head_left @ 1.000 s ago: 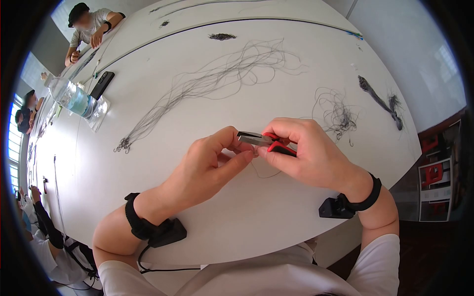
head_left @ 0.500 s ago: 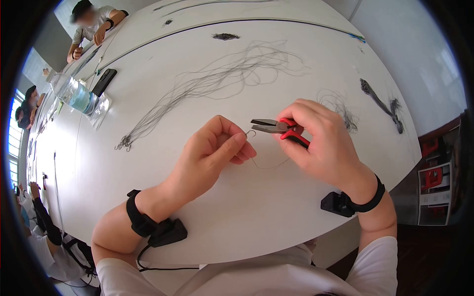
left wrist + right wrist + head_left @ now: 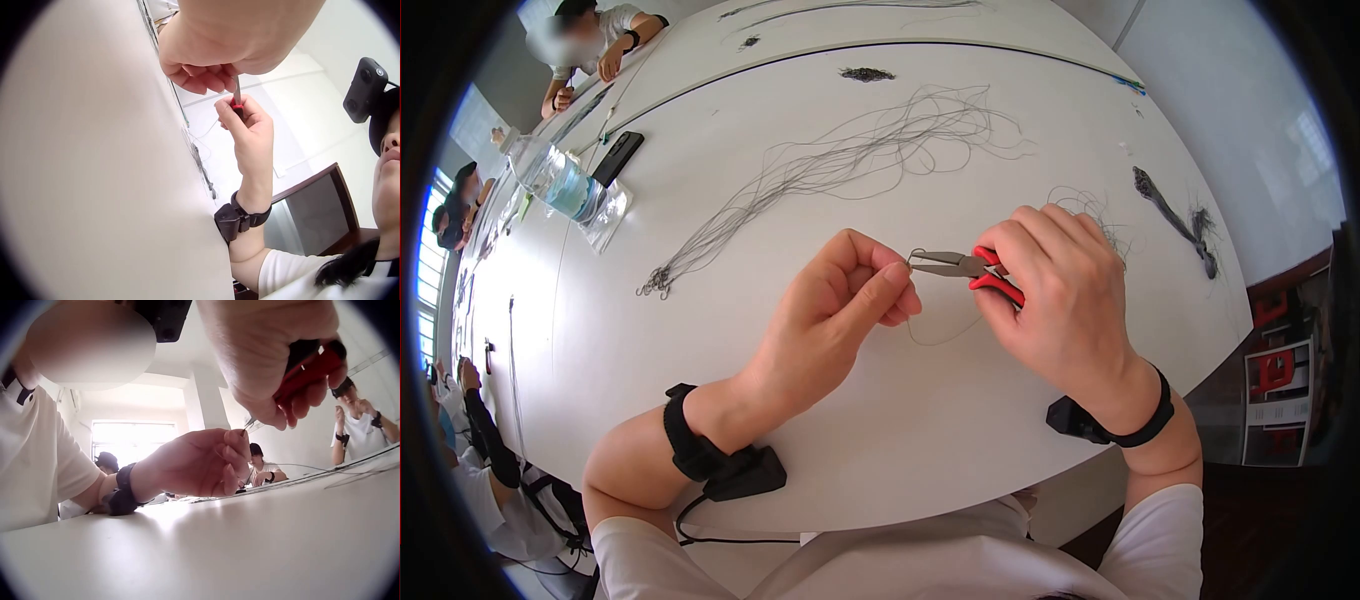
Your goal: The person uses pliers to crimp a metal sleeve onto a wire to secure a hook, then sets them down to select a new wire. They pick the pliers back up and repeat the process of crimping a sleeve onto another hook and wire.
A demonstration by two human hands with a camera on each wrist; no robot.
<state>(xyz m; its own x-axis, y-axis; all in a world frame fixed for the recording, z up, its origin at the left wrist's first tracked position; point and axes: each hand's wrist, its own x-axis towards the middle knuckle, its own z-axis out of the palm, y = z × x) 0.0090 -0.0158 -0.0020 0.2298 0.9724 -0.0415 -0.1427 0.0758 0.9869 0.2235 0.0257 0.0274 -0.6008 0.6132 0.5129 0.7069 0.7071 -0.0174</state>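
Observation:
In the head view, my left hand (image 3: 825, 315) pinches a small fish hook (image 3: 915, 252) between thumb and forefinger, its bend showing past the fingertips. A thin line (image 3: 940, 343) hangs in a loop below it. My right hand (image 3: 1068, 300) grips pliers (image 3: 962, 264) with red and black handles, their narrow metal jaws pointing left and meeting the hook at the left fingertips. The left wrist view has the red handle (image 3: 237, 107) in the right fist, with the left hand above it. In the right wrist view the red handles (image 3: 309, 375) fill the right palm.
A bunch of hooks (image 3: 658, 282) with long loose lines (image 3: 800, 175) lies across the white table. A line tangle (image 3: 1097, 210) sits behind my right hand, a dark bundle (image 3: 1175, 220) at the right. A bottle (image 3: 560, 182) and phone (image 3: 617, 158) stand left; other people sit beyond.
The pliers first came away from the left fingers to the right, baring the hook, then returned left so their tips meet it. The left hand keeps its pinch.

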